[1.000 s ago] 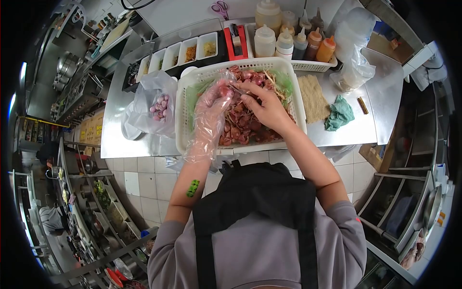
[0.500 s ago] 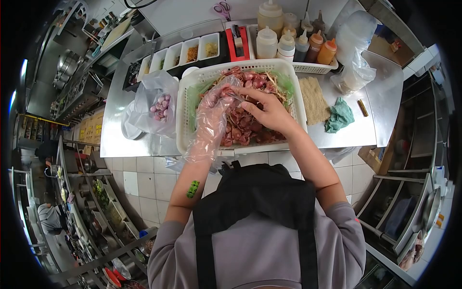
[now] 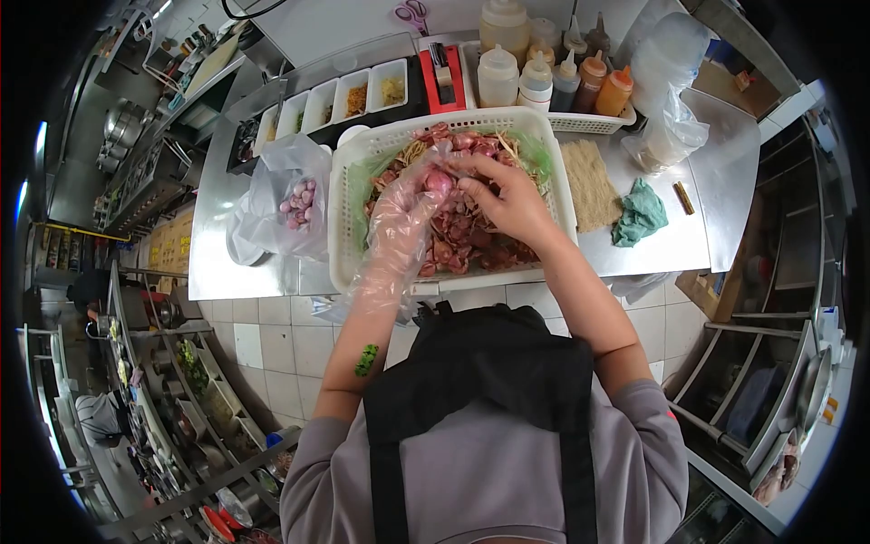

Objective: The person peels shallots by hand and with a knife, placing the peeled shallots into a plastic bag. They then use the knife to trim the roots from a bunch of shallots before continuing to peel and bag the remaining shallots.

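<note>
My left hand [image 3: 405, 207], in a clear plastic glove, has its fingers wrapped round a pinkish-purple shallot [image 3: 439, 182]. The bare fingers of my right hand [image 3: 507, 198] bend in against the same shallot from the right, thumb and forefinger at its upper side. Both hands are above a white plastic basket [image 3: 340, 245] lined with green netting [image 3: 361, 177]. Reddish shallots and loose skins [image 3: 467, 240] fill the basket. To its left, a translucent plastic bag [image 3: 288, 163] contains several smooth, pale purple shallots [image 3: 298, 201].
Behind the basket stand white ingredient tubs [image 3: 352, 93], a red holder [image 3: 441, 80] and several squeeze bottles [image 3: 536, 83]. A brown cloth [image 3: 589, 186], a crumpled green cloth [image 3: 640, 214] and a plastic bag [image 3: 669, 136] lie to the right on the steel table [image 3: 698, 213].
The shallot in my left hand now shows more plainly between the hands. My right hand has shifted slightly, its fingers more bent and closer to the shallot.
</note>
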`<state>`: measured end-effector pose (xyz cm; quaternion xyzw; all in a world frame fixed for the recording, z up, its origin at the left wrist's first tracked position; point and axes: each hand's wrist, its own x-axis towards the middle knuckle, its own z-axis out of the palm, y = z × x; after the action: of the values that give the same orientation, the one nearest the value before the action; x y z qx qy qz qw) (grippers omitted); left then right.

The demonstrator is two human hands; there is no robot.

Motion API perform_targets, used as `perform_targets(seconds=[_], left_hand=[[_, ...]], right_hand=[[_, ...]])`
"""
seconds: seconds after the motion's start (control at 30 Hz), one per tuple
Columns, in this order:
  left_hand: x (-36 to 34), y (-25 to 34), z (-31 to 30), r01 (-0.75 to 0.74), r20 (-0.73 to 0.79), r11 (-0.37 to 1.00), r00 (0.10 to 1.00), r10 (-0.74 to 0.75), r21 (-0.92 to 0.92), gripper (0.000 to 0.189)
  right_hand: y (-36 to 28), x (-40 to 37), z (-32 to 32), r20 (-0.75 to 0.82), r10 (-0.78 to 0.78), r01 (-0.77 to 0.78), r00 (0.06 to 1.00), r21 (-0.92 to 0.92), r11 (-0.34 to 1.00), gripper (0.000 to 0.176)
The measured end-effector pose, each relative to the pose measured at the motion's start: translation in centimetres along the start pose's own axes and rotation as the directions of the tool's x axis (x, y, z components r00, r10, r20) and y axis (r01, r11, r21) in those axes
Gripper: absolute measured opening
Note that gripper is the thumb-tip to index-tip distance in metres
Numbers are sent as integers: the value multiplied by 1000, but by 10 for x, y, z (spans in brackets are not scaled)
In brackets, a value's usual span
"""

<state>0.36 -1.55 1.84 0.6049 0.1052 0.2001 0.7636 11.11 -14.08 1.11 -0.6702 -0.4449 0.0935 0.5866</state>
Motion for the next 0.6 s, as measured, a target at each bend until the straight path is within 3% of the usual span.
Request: perform_targets(seconds=[0.03,0.1,0.13,0.2,0.3,0.43,0.6], left_hand=[[0,0,0,22,-35,1000,999,-22,-18,41],[1,-1,-2,40,-69,998,997,-43,-38,41],[1,-4,-5,40,-69,998,997,-44,-55,40],[1,-5,-8,39,-72,997,996,-44,-71,39],[2,-4,-11,21,-75,996,997,-28,-82,38],[3,-11,-15,48,-71,992,996,-57,-119,32],[1,-4,-9,67,-85,993,994,-75,-99,29]], right_hand=[[-1,0,-2,0,0,0,1000,-1,1000,28],[-7,1,-7,19,198,-198,980,-26,980,29],[-11,0,-8,20,196,-195,980,-27,980,29],[-17,-3,-8,115,66,-83,991,153,985,30],[-4,-4,-4,134,-39,27,990,87,996,34],[-6,-5,1,100,-61,62,993,-13,998,29],[-7,-4,2,91,15,-9,996,-67,998,18]])
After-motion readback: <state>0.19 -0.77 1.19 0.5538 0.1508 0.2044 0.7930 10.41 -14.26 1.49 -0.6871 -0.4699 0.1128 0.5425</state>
